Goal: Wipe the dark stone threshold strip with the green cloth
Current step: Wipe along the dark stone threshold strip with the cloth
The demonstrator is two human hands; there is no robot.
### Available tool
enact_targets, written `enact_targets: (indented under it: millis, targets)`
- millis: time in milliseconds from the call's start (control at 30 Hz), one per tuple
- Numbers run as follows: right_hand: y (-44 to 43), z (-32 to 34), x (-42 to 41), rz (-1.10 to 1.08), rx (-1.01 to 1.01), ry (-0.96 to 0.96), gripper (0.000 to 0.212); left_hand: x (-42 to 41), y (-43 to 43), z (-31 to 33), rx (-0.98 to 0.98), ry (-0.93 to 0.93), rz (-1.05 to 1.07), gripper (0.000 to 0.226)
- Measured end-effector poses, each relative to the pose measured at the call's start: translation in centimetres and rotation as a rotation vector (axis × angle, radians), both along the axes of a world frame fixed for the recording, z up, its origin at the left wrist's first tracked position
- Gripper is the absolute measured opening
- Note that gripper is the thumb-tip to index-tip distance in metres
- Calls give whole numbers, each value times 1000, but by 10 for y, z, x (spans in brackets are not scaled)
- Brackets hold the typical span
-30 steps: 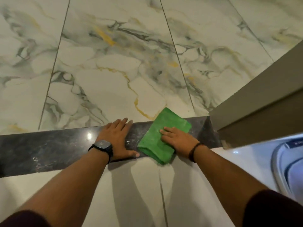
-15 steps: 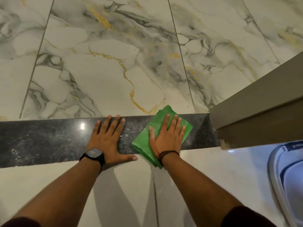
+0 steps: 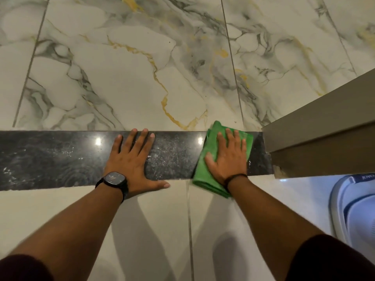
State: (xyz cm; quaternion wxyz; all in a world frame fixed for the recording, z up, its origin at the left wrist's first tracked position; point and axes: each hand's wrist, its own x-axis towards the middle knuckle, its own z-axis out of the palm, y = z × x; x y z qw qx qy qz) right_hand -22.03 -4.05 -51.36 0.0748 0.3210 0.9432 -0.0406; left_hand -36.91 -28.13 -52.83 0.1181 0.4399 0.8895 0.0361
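Mid-wipe, by the look of it: right hand (image 3: 227, 157) spread flat on the folded green cloth (image 3: 205, 171) at the strip's (image 3: 50, 159) right end, left hand (image 3: 132, 161) splayed empty beside, speckled left stretch seemingly still undone.

The dark stone threshold strip (image 3: 60, 159) runs from 9 to 3 o'clock, glossy, flecked with pale smears. The green cloth (image 3: 205, 171), folded and flat, lies across its 3 o'clock end, overhanging both edges of the strip.
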Motion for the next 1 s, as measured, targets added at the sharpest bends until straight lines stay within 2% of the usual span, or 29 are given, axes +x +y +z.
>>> enact_targets:
  millis: [67, 200, 333, 400, 533, 733, 833, 1000]
  targets:
    - [-20, -3, -21, -16, 11, -12, 82, 0, 0, 0, -3, 6, 6, 134]
    - [-41, -4, -26, 241, -28, -5, 89, 0, 1, 2, -26, 13, 9, 134]
    - [-23, -3, 14, 476, -59, -19, 88, 0, 1, 3, -35, 8, 6, 134]
    - [-4, -2, 35, 432, -53, -20, 89, 0, 0, 2, -31, 11, 5, 134]
    - [23, 3, 52, 127, -15, -14, 94, -1, 0, -2, 0, 8, 3, 133]
    - [3, -3, 12, -136, 8, 5, 95, 1, 1, -3, -6, 14, 9, 134]
    - [-16, -4, -9, -63, -9, 10, 93, 2, 2, -1, -16, 12, 15, 135]
    - [-39, -5, 6, 292, -53, 27, 89, 3, 3, 2, -29, 9, 20, 136]
